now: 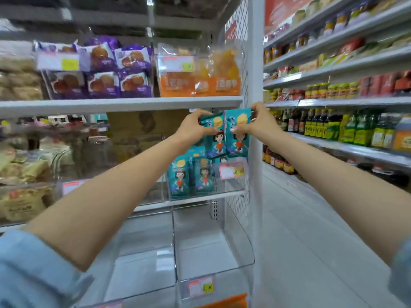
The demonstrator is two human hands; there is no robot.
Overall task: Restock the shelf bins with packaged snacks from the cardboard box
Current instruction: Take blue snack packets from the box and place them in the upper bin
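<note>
Two teal snacks up, upright, side by side, edges touching: left packet (215, 135) pinched near top by left hand (193, 127), right packet (238, 133) by right hand (258, 123). Cartoon girl, yellow chips on both. Below, more teal packets (191, 177) standing in clear bin (232, 187). Brown cardboard box (142, 127) behind, blurred.

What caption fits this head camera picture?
Left hand and right hand hold teal snack packets at the clear shelf bin.

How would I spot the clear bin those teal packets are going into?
Start at the tall white upright post. Just left of it, below the orange packets, sits a clear bin with a pink price tag. Only it holds teal snack packets.
</note>
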